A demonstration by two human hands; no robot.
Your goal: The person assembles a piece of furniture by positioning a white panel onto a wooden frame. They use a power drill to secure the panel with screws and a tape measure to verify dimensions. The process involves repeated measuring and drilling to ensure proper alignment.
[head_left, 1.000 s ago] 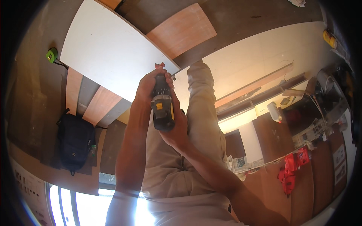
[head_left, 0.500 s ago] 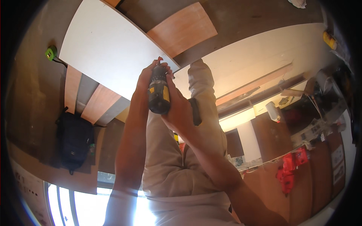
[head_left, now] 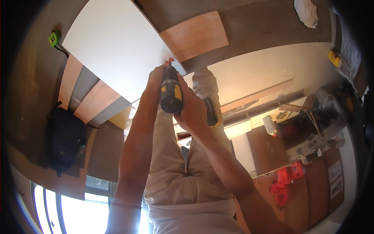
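One drill (head_left: 171, 100) wrapped by right grip (head_left: 193, 111); left grip (head_left: 156, 76) closure unclear; white board (head_left: 113, 43), window (head_left: 82, 216).

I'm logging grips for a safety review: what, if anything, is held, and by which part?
A cordless drill: the right hand grips its handle; the left hand is at the chuck end, its exact hold hidden.

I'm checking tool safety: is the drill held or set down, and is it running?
Held: the right hand grips the drill, the left hand is at its front end. Running: cannot tell from this still picture.
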